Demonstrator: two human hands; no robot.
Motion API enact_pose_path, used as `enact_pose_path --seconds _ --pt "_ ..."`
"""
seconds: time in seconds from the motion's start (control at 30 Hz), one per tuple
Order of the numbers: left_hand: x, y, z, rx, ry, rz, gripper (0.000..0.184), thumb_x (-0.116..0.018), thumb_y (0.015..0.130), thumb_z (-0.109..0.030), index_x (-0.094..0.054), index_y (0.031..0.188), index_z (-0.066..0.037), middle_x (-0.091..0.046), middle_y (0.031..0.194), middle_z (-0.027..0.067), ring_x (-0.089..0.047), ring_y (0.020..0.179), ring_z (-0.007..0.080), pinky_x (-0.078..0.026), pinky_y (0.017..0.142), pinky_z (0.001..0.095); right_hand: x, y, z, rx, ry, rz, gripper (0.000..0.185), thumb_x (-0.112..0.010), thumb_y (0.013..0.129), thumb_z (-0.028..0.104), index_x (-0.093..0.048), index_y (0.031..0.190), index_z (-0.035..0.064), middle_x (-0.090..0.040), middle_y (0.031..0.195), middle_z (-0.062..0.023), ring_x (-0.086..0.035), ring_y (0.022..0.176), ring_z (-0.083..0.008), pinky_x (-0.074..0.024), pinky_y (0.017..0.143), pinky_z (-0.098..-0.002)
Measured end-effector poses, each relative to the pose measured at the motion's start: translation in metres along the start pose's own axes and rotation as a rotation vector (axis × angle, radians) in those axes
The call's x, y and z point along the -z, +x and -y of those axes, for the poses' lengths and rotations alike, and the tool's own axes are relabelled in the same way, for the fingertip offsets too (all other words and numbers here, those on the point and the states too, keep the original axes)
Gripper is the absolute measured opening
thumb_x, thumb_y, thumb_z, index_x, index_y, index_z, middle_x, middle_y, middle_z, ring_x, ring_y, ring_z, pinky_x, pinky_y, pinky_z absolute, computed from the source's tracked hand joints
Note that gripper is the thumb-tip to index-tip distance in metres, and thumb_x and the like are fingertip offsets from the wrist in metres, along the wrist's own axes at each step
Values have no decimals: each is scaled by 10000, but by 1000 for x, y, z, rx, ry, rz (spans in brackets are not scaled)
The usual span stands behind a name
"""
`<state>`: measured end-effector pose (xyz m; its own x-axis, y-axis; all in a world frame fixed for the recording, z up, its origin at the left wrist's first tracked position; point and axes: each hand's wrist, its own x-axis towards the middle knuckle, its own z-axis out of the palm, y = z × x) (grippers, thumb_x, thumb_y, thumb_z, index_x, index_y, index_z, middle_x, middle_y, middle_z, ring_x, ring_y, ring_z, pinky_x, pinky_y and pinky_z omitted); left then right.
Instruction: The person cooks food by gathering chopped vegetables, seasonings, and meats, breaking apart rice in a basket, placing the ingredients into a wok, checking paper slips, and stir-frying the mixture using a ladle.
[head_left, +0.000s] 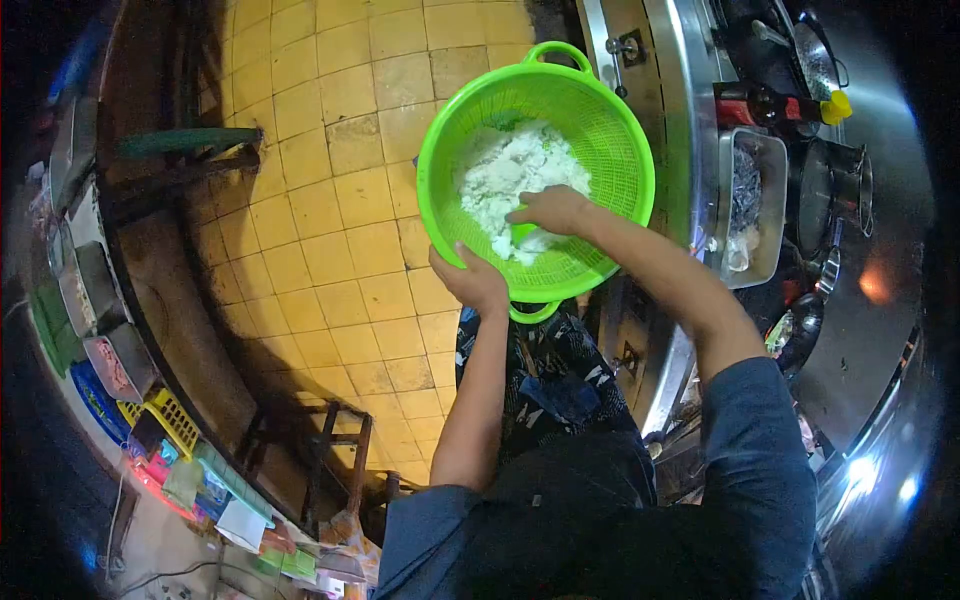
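- The green basket is round and has a wall with small holes; its two loop handles are at 12 and 6 o'clock. It is in front of the person, above the yellow tile floor.
- Inside it, the white crumbly material makes an uneven heap with loose lumps; near its lower part, a green patch of the bottom shows.
- The left hand grips the rim at 7 o'clock, thumb over the edge.
- The right hand reaches in from 4 o'clock, fingers bent at the heap; I cannot tell if they pinch any.
- At 3 o'clock, the metal counter carries a metal tray and a bottle with yellow cap.
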<state>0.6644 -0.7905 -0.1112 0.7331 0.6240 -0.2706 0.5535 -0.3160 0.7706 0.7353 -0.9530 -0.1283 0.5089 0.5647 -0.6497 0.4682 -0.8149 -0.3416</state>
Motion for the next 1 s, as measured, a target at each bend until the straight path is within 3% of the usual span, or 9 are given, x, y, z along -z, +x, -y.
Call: enact_pose_path --seconds 0.1,0.27,0.33,0.37,0.5,0.7,0.83,0.93,1.0 --pt "2 1 -2 40 -6 27 410 -465 906 -184 -375 1222 61 -472 1162 253 -474 1039 404 -384 863 432 10 2 -37 -56 170 150 565 -545 739 40 -489 1232 309 -581 1064 -156 -589 935 -329 -472 780 -414" --pt "1 -1 -1 -21 9 1 399 -464 906 -179 -382 1214 61 -480 1142 264 -479 1027 413 -385 859 433 8 20 -53 -160 394 -275 619 -528 723 1 -406 1300 190 -548 1115 -210 -565 942 -377 -466 773 -440" --pt "0 -1 1 -30 14 -17 392 -464 905 -177 -387 1206 63 -483 1132 270 -480 1020 418 -384 857 434 19 39 -9 -594 515 -467 678 -487 748 5 -285 1362 209 -444 1233 -250 -578 918 -405 -486 783 -444" --pt "-1 -1 3 -30 5 -7 391 -463 905 -175 -387 1203 67 -488 1123 274 -481 1014 423 -385 853 437 5 55 10 -633 544 -499 675 -467 765 8 -234 1377 171 -353 1264 -312 -588 865 -425 -508 728 -446" --pt "3 2 -3 -6 0 56 410 -447 907 -135 -347 1255 58 -498 1130 280 -502 1011 408 -399 845 425 -11 64 74 -600 454 -392 638 -464 784 24 -256 1370 170 -379 1210 -300 -601 801 -409 -515 694 -443" --pt "4 -3 -3 35 81 28 395 -433 910 -115 -340 1265 31 -504 1139 256 -512 1008 388 -401 845 423 -37 25 60 -452 483 -261 658 -516 752 14 -317 1340 228 -414 1188 -248 -601 784 -397 -506 700 -434" --pt "0 0 -2 41 2 39 396 -448 910 -147 -355 1242 48 -498 1116 268 -499 997 411 -394 828 438 -20 21 7 -310 673 14 677 -529 705 2 -331 1325 187 -577 1044 -198 -547 992 -356 -443 828 -422" --pt "1 -1 -5 -15 -7 8 386 -454 908 -142 -366 1229 53 -499 1106 269 -499 988 411 -394 825 434 -31 30 -13 -229 703 -281 656 -520 706 7 -330 1319 144 -569 1072 -219 -561 958 -369 -447 813 -433" --pt "1 -3 -4 -15 -25 1 381 -457 906 -140 -372 1218 62 -498 1097 273 -498 982 413 -396 824 430 6 33 4 -630 835 -390 647 -522 714 24 -318 1321 117 -566 1020 -257 -572 916 -397 -448 813 -445"
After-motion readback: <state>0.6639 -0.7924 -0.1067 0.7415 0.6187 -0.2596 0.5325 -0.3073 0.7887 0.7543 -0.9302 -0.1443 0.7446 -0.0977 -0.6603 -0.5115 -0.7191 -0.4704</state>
